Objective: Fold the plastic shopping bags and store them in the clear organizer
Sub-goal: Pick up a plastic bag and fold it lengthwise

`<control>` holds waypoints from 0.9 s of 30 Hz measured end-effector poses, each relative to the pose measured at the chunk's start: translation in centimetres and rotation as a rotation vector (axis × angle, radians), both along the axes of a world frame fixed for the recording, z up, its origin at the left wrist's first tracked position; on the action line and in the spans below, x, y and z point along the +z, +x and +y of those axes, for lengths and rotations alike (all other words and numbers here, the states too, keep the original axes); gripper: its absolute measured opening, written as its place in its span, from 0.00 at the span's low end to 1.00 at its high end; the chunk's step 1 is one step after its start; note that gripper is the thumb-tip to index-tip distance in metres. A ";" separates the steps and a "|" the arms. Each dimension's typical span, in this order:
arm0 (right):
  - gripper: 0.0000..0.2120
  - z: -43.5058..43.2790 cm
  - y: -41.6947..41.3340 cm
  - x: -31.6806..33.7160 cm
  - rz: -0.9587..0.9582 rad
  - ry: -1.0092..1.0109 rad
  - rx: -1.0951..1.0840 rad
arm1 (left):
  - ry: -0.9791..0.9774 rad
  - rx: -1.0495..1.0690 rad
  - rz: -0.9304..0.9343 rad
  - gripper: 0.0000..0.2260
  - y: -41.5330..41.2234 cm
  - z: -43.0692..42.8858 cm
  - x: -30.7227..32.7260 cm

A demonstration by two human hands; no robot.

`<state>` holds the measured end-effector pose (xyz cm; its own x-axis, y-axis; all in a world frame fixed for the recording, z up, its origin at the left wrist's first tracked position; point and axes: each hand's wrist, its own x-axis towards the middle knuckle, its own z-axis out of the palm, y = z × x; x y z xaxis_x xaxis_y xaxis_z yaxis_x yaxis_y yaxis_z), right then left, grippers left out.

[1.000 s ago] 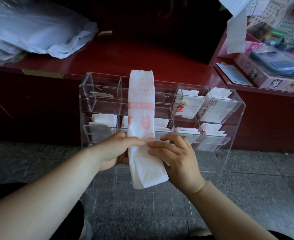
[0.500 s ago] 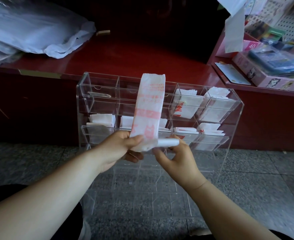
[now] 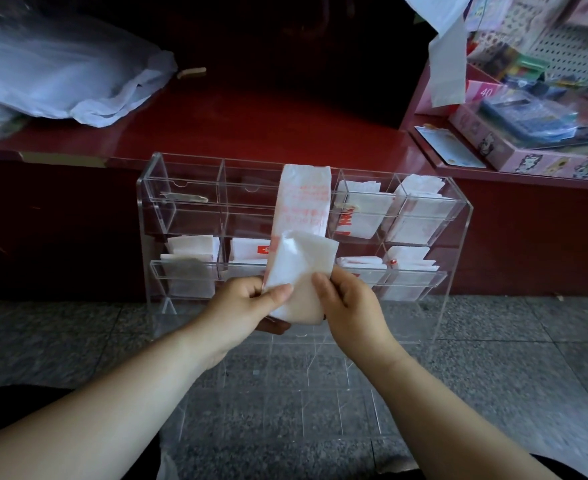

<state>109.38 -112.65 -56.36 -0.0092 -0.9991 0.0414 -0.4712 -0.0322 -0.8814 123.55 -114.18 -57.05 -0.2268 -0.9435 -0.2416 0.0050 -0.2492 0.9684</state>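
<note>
- Holding the bag (image 3: pixel 303 209) as a long folded strip, you have it in the air just in front of the middle compartments of the clear organizer (image 3: pixel 465 216).
- Its long axis stands nearly upright, with the free end pointing up to the organizer's top rim.
- The lower end is folded up across the strip as a slanted flap.
- Your left hand (image 3: pixel 240 306) has its fingers (image 3: pixel 278 292) clamped on the strip's lower left edge, thumb in front.
- Your right hand (image 3: pixel 354 306) pinches the flap's right edge.
- The organizer stands on the floor (image 3: pixel 493 341) against the front of the red table (image 3: pixel 268 133), with folded bags (image 3: pixel 361 216) in several compartments.
- Loose bags (image 3: pixel 60 74) lie heaped at the table's far-left corner.
</note>
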 end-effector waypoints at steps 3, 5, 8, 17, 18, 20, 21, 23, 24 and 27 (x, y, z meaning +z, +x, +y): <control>0.11 -0.1 0.0 0.0 -0.091 -0.039 -0.101 | -0.003 -0.017 0.028 0.08 -0.2 0.3 0.2; 0.04 -0.2 -0.1 0.1 -0.303 0.047 -0.118 | -0.006 -0.039 0.039 0.08 -0.1 0.3 0.3; 0.17 -0.5 -0.6 0.0 -0.598 0.292 0.003 | 0.030 -0.146 0.021 0.08 0.1 0.3 0.4; 0.04 -0.1 -0.1 0.7 -0.425 0.349 0.027 | 0.010 -0.045 0.037 0.06 0.0 -0.3 1.1; 0.05 -0.1 0.0 0.7 -0.408 0.345 0.042 | -0.004 -0.007 0.047 0.06 -0.1 -0.4 1.2; 0.04 0.1 0.2 0.7 -0.412 0.345 0.079 | -0.026 0.045 0.056 0.07 -0.1 -0.6 1.2; 0.04 0.1 0.2 0.6 -0.426 0.344 0.091 | -0.033 0.052 0.055 0.08 -0.1 -0.6 1.3; 0.05 0.1 0.3 0.7 -0.488 0.336 0.089 | -0.041 0.031 0.035 0.09 -0.1 -0.6 1.2; 0.05 0.1 0.2 0.9 -0.519 0.330 0.068 | -0.044 0.003 0.019 0.08 0.0 -0.5 1.2; 0.07 0.0 -0.2 1.0 -0.509 0.271 -0.012 | -0.050 -0.065 -0.037 0.09 0.2 -0.3 1.2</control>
<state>109.19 -112.66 -55.38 0.0271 -0.9732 -0.2285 0.0153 0.2289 -0.9733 123.71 -114.50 -55.89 -0.2794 -0.9383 -0.2039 -0.0454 -0.1992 0.9789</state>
